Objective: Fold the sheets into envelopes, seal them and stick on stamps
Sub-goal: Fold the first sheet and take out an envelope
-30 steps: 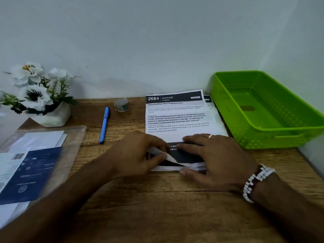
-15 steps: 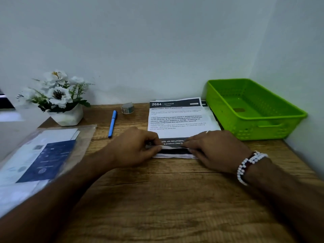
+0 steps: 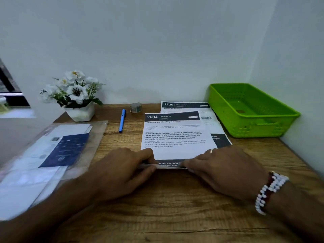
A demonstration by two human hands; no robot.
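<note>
Sheet point(image 3: 177, 137): left hand point(image 3: 122, 172) and right hand point(image 3: 222, 171) pinch its near edge.

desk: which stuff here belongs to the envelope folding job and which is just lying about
Job: sheet 2684, its near edge pinched by left hand and right hand; sheet 2720 beneath; small roll, perhaps stamps.
Lying about: blue pen; flower pot; plastic sleeve of papers; green basket.

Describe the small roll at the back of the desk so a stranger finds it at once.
Start at the green basket in the far right corner and look left past the printed sheets. Just before the blue pen sits the small roll. It is the only round thing there, low and greyish.
</note>
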